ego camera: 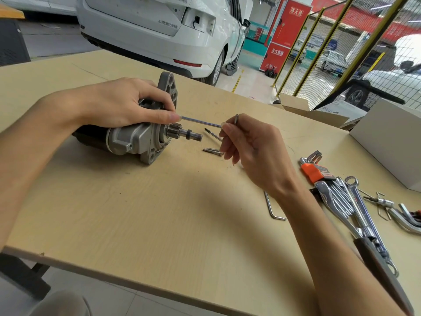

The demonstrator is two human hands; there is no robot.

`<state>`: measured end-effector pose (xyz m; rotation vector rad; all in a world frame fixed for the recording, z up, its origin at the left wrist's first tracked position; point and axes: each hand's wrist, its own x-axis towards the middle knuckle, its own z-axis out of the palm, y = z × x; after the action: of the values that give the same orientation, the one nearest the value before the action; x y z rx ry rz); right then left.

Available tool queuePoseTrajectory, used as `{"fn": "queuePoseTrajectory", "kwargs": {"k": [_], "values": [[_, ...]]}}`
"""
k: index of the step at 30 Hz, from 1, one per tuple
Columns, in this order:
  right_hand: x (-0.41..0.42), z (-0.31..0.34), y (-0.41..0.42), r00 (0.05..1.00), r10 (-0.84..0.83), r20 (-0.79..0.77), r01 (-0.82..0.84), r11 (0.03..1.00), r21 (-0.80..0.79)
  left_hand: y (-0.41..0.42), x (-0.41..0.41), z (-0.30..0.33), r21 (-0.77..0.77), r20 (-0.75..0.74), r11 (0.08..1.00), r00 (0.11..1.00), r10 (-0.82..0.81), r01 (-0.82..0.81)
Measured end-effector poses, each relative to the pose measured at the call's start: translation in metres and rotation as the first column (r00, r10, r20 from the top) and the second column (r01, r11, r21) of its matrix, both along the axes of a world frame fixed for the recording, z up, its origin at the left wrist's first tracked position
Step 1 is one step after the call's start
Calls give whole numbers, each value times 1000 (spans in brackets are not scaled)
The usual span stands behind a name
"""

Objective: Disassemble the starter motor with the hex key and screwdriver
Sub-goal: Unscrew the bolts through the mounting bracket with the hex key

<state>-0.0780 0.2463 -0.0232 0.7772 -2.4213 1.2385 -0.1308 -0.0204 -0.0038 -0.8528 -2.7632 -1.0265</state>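
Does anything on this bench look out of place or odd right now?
Nothing looks damaged or spilled. The loose bolts lie unboxed on the table beside the starter motor, and a single hex key lies apart from the tool pile.

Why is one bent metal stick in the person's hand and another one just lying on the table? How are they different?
The hex key in the right hand is held up in the air, its long arm pointing at the starter motor; the loose hex key lies flat on the table. The held one is pinched by fingers; the loose one is touched by nobody. Both are silvery, L-shaped metal rods.
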Motion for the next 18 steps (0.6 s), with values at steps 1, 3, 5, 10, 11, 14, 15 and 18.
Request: {"fn": "queuePoseTrajectory", "kwargs": {"k": [1, 3, 5, 10, 11, 14, 15, 18], "values": [[0, 0, 0, 1000, -2, -3, 2, 1000, 3, 0, 0, 0, 2, -2, 1000, 1000, -1, 1], [-1, 0, 0, 1000, -8, -4, 8, 1000, 0, 0, 0, 1, 3, -5, 1000, 1000, -2, 2], [-1, 0, 0, 1000, -12, -6, 12, 1000, -4, 0, 0, 1, -5, -12, 1000, 1000, -4, 4], [-1, 0, -5, 998, 22, 62, -16, 994, -107, 0, 0, 1, -43, -18, 999, 1000, 1, -2], [-1, 0, -5, 996, 32, 87, -21, 992, -123, 0, 0, 0, -42, -20, 999, 1000, 2, -3], [-1, 3, -4, 982, 55, 180, -30, 990, -141, 0, 0, 0, -37, -24, 999, 1000, 8, -9], [0, 4, -4, 973, 67, 221, -32, 986, -161, 0, 0, 0, -40, -27, 999, 1000, 8, -9], [0, 7, -4, 913, 139, 383, -30, 961, -276, 0, 0, 0, -45, -36, 999, 999, 6, -8]]}}
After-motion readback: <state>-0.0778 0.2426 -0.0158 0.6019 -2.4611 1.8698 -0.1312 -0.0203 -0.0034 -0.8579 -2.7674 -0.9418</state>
